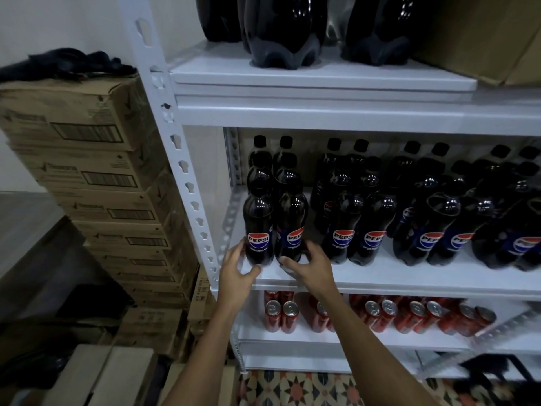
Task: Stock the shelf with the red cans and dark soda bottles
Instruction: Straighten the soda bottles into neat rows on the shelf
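Both hands are at the shelf's (pixel 366 276) front left corner. The left hand (pixel 237 268) and right hand (pixel 310 265), fingers loosely spread, touch two Pepsi bottles (pixel 275 230).

Soda bottles (pixel 345 218) stand on the shelf (pixel 380 278) above the cans (pixel 389 315).
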